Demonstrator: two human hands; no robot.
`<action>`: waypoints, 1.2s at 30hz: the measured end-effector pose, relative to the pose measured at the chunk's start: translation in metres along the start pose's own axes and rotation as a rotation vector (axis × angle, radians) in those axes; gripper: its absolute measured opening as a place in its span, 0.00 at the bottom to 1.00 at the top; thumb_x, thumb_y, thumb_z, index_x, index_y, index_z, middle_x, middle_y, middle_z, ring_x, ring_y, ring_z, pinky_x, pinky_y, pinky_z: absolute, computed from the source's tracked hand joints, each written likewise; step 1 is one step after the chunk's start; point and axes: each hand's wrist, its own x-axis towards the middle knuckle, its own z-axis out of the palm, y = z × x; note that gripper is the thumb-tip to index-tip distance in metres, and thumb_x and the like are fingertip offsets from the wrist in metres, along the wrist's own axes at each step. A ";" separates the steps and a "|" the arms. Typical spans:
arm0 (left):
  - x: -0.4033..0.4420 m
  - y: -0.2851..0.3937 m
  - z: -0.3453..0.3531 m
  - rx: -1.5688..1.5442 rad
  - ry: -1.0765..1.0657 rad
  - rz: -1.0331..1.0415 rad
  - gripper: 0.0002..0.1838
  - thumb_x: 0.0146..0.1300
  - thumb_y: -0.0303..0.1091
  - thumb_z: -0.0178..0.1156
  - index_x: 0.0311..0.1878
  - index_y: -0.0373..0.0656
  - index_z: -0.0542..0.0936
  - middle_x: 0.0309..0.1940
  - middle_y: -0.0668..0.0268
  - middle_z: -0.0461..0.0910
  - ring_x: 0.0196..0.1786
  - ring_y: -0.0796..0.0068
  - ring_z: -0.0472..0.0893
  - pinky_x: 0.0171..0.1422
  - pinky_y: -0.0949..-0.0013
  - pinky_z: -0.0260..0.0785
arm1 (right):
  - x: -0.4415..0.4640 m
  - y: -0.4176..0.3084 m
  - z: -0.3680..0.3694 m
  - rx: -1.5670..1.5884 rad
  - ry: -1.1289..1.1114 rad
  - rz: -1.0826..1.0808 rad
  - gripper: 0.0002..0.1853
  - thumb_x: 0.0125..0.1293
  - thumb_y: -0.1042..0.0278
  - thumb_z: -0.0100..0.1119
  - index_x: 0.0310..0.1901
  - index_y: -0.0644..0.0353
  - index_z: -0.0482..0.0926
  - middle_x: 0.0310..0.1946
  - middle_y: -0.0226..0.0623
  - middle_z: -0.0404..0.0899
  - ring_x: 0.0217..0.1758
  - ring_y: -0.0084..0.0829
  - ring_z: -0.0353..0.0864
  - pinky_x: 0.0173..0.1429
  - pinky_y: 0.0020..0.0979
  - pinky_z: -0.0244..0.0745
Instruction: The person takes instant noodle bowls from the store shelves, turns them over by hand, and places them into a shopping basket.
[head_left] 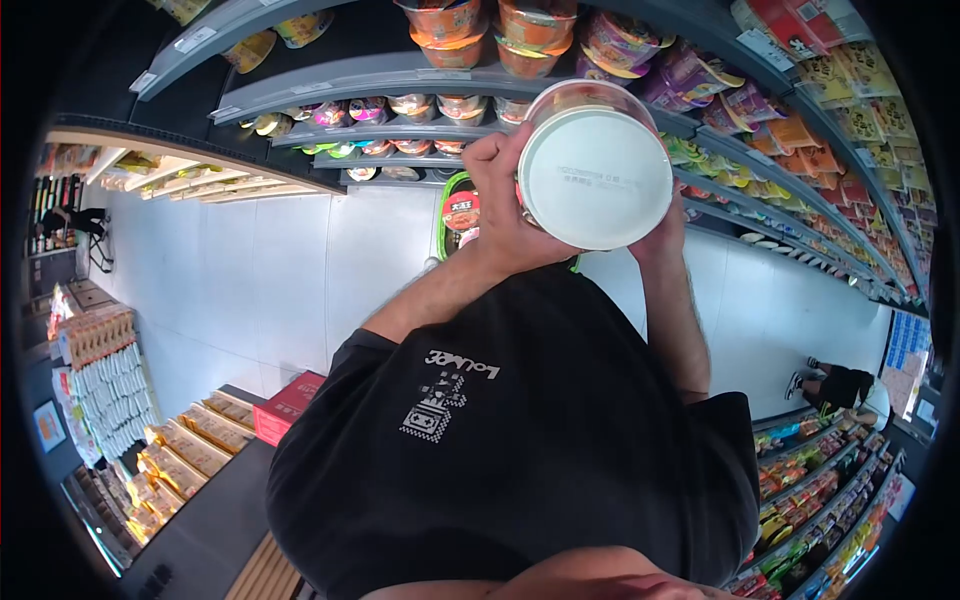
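The shop has a shiny, pale floor [220, 260]. On the left are stacked packs [110, 390], then a red box [288, 408]. A green basket [441, 215] sits partly behind the left hand [503, 215], whose fingers wrap round a tub [597, 180] up in front of the shelves [370, 86], blocking part of them. The right hand [660, 235] holds its other side, fingers mostly hidden. Far right is another person [845, 385].

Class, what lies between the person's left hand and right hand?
In the head view, a round tub, pale end facing the camera, lies between the left hand and right hand.
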 end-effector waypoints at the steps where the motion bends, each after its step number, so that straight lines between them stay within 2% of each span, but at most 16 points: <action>1: 0.002 0.003 0.003 -0.017 0.009 0.005 0.70 0.29 0.50 0.89 0.74 0.33 0.56 0.61 0.54 0.60 0.64 0.59 0.61 0.66 0.58 0.59 | 0.000 -0.004 -0.001 -0.007 -0.015 0.000 0.52 0.64 0.33 0.60 0.77 0.63 0.51 0.73 0.44 0.63 0.75 0.39 0.67 0.74 0.43 0.69; 6: 0.012 0.008 -0.007 0.022 0.074 0.076 0.66 0.28 0.49 0.88 0.72 0.32 0.62 0.53 0.55 0.64 0.57 0.59 0.64 0.59 0.58 0.63 | 0.005 -0.002 0.016 0.011 0.023 -0.012 0.51 0.65 0.29 0.55 0.76 0.63 0.54 0.72 0.43 0.65 0.73 0.38 0.69 0.73 0.42 0.70; 8: 0.012 0.004 -0.018 0.029 0.035 0.067 0.65 0.29 0.48 0.88 0.72 0.32 0.62 0.57 0.53 0.65 0.59 0.56 0.65 0.62 0.55 0.64 | 0.006 0.006 0.019 0.041 -0.009 -0.012 0.51 0.65 0.31 0.59 0.76 0.64 0.54 0.72 0.43 0.65 0.73 0.38 0.70 0.73 0.42 0.70; 11: 0.023 -0.002 -0.039 -0.041 -0.096 -0.002 0.67 0.32 0.46 0.88 0.73 0.31 0.57 0.63 0.48 0.63 0.65 0.51 0.67 0.67 0.51 0.64 | 0.013 0.006 0.036 -0.059 0.045 -0.280 0.48 0.62 0.42 0.70 0.72 0.67 0.59 0.67 0.44 0.71 0.68 0.36 0.74 0.70 0.39 0.73; 14: 0.020 -0.013 -0.059 -0.568 -0.302 -0.396 0.79 0.34 0.43 0.89 0.79 0.43 0.36 0.72 0.44 0.56 0.73 0.51 0.65 0.74 0.49 0.63 | -0.001 -0.010 0.067 -0.666 0.220 -0.512 0.49 0.49 0.45 0.82 0.65 0.68 0.68 0.60 0.44 0.76 0.60 0.32 0.78 0.65 0.36 0.74; 17: 0.027 -0.015 -0.073 -0.606 -0.389 -0.362 0.78 0.36 0.44 0.88 0.80 0.43 0.36 0.76 0.50 0.55 0.77 0.56 0.62 0.79 0.51 0.57 | -0.015 -0.028 0.118 -1.373 0.073 -0.817 0.49 0.42 0.49 0.86 0.63 0.66 0.73 0.62 0.46 0.76 0.62 0.42 0.77 0.65 0.39 0.72; 19: 0.025 -0.013 -0.081 -0.710 -0.350 -0.404 0.76 0.39 0.48 0.86 0.80 0.42 0.38 0.75 0.52 0.57 0.77 0.57 0.62 0.79 0.51 0.57 | -0.022 -0.036 0.141 -1.366 -0.195 -0.838 0.50 0.40 0.41 0.84 0.62 0.63 0.76 0.67 0.51 0.72 0.64 0.46 0.73 0.67 0.45 0.67; 21: 0.034 0.012 -0.099 -1.452 -0.355 -0.988 0.68 0.47 0.58 0.79 0.80 0.39 0.44 0.75 0.52 0.59 0.77 0.58 0.62 0.80 0.50 0.56 | -0.020 -0.039 0.147 -1.368 -0.335 -0.880 0.52 0.39 0.38 0.83 0.63 0.62 0.75 0.69 0.53 0.69 0.67 0.48 0.72 0.68 0.46 0.66; 24: 0.034 0.037 -0.113 -1.319 -0.309 -1.075 0.57 0.56 0.58 0.73 0.79 0.43 0.51 0.76 0.51 0.58 0.77 0.53 0.62 0.81 0.45 0.54 | -0.018 -0.044 0.154 -1.520 -0.109 -0.818 0.52 0.37 0.41 0.84 0.65 0.55 0.75 0.76 0.57 0.54 0.73 0.56 0.64 0.73 0.49 0.62; 25: -0.014 -0.032 -0.074 -1.927 -0.434 -0.759 0.53 0.61 0.59 0.68 0.79 0.44 0.52 0.77 0.52 0.58 0.77 0.51 0.62 0.80 0.44 0.55 | -0.015 -0.039 0.151 -1.397 -0.088 -0.778 0.51 0.38 0.43 0.85 0.65 0.58 0.73 0.75 0.58 0.54 0.75 0.56 0.62 0.74 0.49 0.62; 28: -0.015 -0.023 -0.055 -1.940 -0.310 -0.783 0.50 0.65 0.61 0.62 0.80 0.45 0.51 0.77 0.54 0.58 0.77 0.53 0.62 0.79 0.43 0.57 | -0.004 -0.033 0.136 -1.252 -0.050 -0.732 0.50 0.39 0.46 0.86 0.63 0.60 0.73 0.74 0.58 0.56 0.77 0.55 0.60 0.75 0.49 0.62; 29: -0.017 -0.023 -0.050 -1.808 -0.332 -0.794 0.50 0.65 0.67 0.58 0.80 0.48 0.52 0.78 0.55 0.56 0.77 0.49 0.61 0.80 0.38 0.52 | 0.000 -0.033 0.131 -1.207 -0.023 -0.715 0.49 0.38 0.48 0.87 0.62 0.60 0.73 0.74 0.57 0.57 0.77 0.53 0.60 0.75 0.49 0.62; 32: -0.010 -0.020 -0.044 -1.665 -0.400 -0.870 0.48 0.67 0.67 0.56 0.80 0.49 0.52 0.78 0.55 0.56 0.78 0.49 0.60 0.80 0.41 0.52 | 0.022 -0.038 0.105 -1.028 -0.054 -0.703 0.47 0.37 0.50 0.88 0.59 0.60 0.74 0.72 0.54 0.60 0.76 0.49 0.61 0.76 0.48 0.61; 34: -0.002 -0.011 -0.048 -1.661 -0.436 -0.837 0.48 0.68 0.65 0.56 0.81 0.51 0.49 0.78 0.54 0.55 0.78 0.50 0.60 0.80 0.45 0.54 | 0.052 -0.065 0.094 -1.042 -0.007 -0.889 0.44 0.39 0.56 0.88 0.58 0.60 0.74 0.70 0.50 0.64 0.75 0.43 0.65 0.74 0.43 0.66; 35: 0.002 -0.007 -0.051 -1.583 -0.459 -0.806 0.50 0.67 0.64 0.58 0.82 0.52 0.46 0.79 0.52 0.55 0.78 0.50 0.61 0.79 0.46 0.55 | 0.066 -0.079 0.100 -0.837 0.081 -0.864 0.42 0.42 0.62 0.86 0.59 0.61 0.73 0.68 0.46 0.67 0.72 0.39 0.68 0.73 0.41 0.67; 36: 0.006 -0.006 -0.054 -1.504 -0.482 -0.771 0.51 0.67 0.63 0.59 0.82 0.53 0.43 0.79 0.51 0.54 0.78 0.49 0.61 0.79 0.47 0.56 | 0.093 -0.098 0.089 -0.826 0.118 -0.996 0.39 0.43 0.67 0.85 0.58 0.61 0.72 0.62 0.41 0.71 0.65 0.34 0.73 0.69 0.36 0.70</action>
